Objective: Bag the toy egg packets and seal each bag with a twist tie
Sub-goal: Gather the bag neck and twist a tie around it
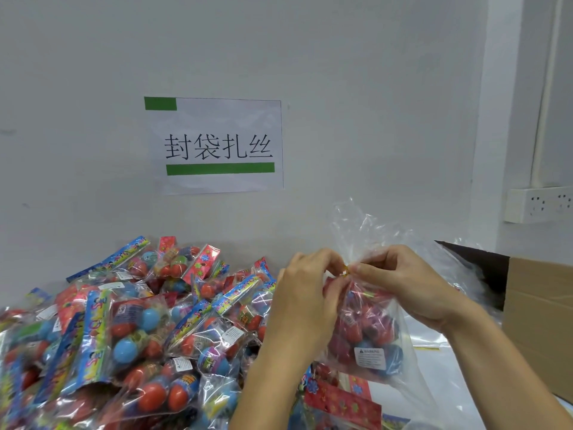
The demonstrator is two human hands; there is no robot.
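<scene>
Head view, both hands (305, 293) (403, 283) pinching bag (369, 330) neck

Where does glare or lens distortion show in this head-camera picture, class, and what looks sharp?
Head view: even, soft light; white glare streaks on the clear bag and the heaped egg packets; wide-angle bending curves the wall trim at right; the wall sign reads sharply; both hands look slightly soft.

one head-worn view, facing forward and slightly down, close over the hands, toward the wall (372, 88)
</scene>
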